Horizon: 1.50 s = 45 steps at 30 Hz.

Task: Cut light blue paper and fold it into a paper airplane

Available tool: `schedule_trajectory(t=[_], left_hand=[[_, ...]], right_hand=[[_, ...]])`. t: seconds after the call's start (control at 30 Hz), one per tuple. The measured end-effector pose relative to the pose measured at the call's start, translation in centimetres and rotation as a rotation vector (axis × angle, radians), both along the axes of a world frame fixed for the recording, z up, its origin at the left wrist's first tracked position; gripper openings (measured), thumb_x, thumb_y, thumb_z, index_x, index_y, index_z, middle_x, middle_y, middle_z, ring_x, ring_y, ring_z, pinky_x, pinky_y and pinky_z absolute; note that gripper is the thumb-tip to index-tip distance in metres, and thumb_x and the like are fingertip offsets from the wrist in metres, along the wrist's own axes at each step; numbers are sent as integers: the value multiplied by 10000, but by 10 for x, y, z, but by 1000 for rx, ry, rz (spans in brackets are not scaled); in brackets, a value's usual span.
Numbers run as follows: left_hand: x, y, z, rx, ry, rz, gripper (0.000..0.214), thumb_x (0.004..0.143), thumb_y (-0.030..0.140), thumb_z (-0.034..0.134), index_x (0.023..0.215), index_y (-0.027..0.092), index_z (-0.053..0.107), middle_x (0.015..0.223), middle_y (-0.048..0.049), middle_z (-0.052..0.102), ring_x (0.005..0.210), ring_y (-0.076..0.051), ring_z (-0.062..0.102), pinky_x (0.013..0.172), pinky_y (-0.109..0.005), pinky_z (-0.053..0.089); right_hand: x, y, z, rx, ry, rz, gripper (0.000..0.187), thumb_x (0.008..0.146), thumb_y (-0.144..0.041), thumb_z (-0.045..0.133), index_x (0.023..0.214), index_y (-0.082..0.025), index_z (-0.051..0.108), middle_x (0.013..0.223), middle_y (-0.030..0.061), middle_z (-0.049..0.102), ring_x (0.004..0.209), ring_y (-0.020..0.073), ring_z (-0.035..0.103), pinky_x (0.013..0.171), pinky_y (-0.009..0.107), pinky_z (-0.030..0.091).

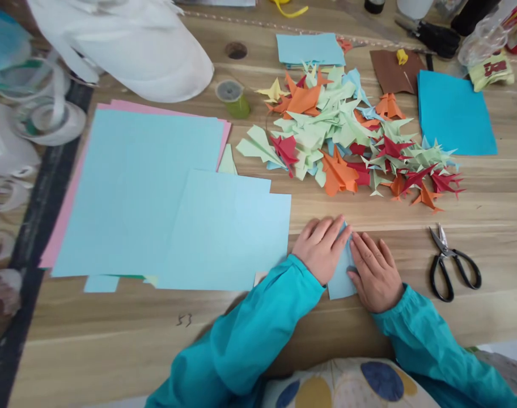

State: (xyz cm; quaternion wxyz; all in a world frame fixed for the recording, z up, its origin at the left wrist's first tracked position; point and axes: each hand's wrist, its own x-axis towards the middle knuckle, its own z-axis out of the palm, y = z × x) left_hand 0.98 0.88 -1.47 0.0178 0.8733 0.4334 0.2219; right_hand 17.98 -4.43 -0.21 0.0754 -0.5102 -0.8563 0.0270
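A light blue piece of paper, folded at its upper end, lies on the wooden table in front of me. My left hand rests flat over its left side, fingers stretched toward the top. From the right, my right hand presses on its right edge, fingers extended and nearly meeting the left fingertips. Both hands cover much of the paper, so its folds are partly hidden. Black-handled scissors lie to the right of my right hand, blades slightly apart.
Large light blue sheets over pink paper lie at left. Beyond my hands is a heap of folded paper pieces in green, orange and red. Bright blue squares lie behind right; tape rolls line the left edge.
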Motion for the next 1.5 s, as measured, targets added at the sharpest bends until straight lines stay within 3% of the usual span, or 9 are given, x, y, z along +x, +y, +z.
schedule_trajectory(t=[0.23,0.5,1.1,1.5], left_hand=[[0,0,0,61,-41,-8,264,858,146,464,1089,140,593,1207,-140,589,1058,-253,549,877,-433,440],[-1,-1,-3,68,-54,-50,278,874,136,436,1093,170,604,1192,-58,613,1096,-249,529,871,-427,453],[-1,0,-2,-12,-59,-34,294,872,157,429,1107,189,602,1183,-60,618,1103,-235,518,900,-432,436],[-1,3,3,36,20,-13,282,871,187,430,1080,180,619,1207,-50,606,1033,-235,545,857,-402,437]], right_hand=[[3,0,0,4,-6,5,579,899,-331,385,1421,-128,238,1381,118,433,1302,246,355,1075,433,235],[3,-1,-2,10,-8,18,549,895,-332,399,1397,-132,304,1375,115,442,1312,254,336,1071,456,249],[4,-1,-1,-27,-6,11,551,890,-340,408,1397,-149,311,1380,109,437,1314,261,332,1076,466,245],[3,-1,1,-9,-4,15,519,893,-329,397,1376,-145,355,1374,105,446,1305,261,349,1077,460,243]])
